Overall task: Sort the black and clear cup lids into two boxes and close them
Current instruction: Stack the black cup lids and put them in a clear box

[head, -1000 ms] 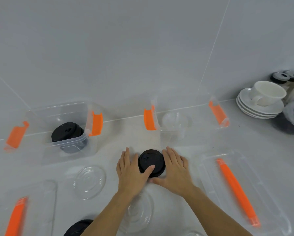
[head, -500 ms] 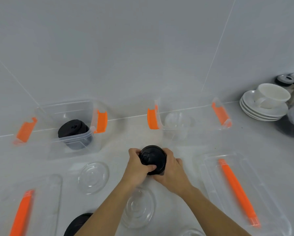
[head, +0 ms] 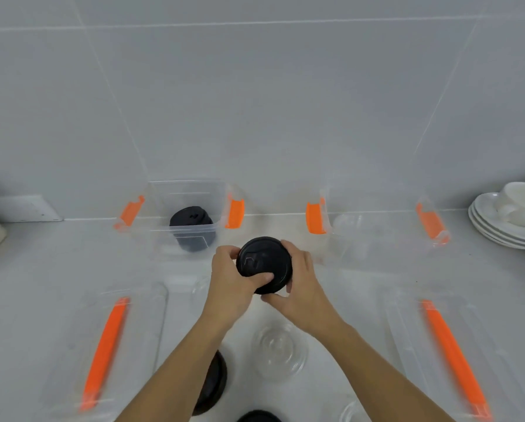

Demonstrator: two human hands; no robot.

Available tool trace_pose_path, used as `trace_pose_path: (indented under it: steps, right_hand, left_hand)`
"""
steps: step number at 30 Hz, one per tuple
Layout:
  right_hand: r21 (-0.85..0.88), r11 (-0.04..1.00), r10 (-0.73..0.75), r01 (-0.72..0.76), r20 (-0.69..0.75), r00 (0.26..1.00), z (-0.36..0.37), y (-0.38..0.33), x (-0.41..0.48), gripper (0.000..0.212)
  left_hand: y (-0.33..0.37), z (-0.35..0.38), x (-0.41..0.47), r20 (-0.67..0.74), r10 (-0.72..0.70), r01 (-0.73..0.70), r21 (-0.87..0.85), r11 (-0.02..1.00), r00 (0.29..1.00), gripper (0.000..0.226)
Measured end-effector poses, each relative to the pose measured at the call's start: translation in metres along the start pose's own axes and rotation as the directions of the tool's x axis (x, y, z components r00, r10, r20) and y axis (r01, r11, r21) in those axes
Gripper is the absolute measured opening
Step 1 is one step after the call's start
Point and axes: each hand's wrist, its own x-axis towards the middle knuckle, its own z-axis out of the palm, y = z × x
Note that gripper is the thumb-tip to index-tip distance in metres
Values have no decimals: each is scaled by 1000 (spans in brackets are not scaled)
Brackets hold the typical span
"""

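Observation:
A stack of black cup lids (head: 262,263) is lifted off the counter, held between my left hand (head: 229,284) and my right hand (head: 301,284). Behind it to the left stands a clear box (head: 191,190) with orange clips that holds a pile of black lids (head: 192,226). The clear box (head: 377,236) at the back right holds clear lids. One clear lid (head: 278,351) lies on the counter below my hands, and another is partly hidden behind my left hand. More black lids (head: 212,382) sit under my left forearm.
Two clear box covers with orange strips lie flat, one at the front left (head: 109,345) and one at the front right (head: 447,354). Stacked white saucers with a cup (head: 511,220) stand at the far right. The tiled wall runs close behind the boxes.
Both hands closed around the black lids and lifted them off the counter. The view swung, so both boxes now sit further to the right in the frame.

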Motion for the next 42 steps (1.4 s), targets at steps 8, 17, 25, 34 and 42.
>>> trace_pose_path:
  steps: [8, 17, 25, 34, 42]
  right_hand:
    - [102, 995, -33, 15, 169, 985, 38, -45, -24, 78]
    - [78, 997, -4, -19, 284, 959, 79, -40, -50, 68]
    - [56, 991, 93, -120, 343, 935, 100, -30, -67, 68]
    - [14, 988, 142, -156, 348, 927, 110, -15, -73, 60]
    - [-17, 980, 191, -197, 342, 920, 111, -7, -70, 58]
  left_hand:
    - [-13, -56, -48, -136, -53, 37, -122, 992, 989, 53]
    - [-58, -82, -86, -183, -204, 171, -184, 968, 962, 60]
    - [-82, -84, -106, -201, -308, 276, -172, 946, 930, 55]
    - [-96, -79, -112, -224, -369, 351, -120, 929, 902, 57]
    - [-107, -77, -108, -203, -376, 374, -50, 926, 904, 58]
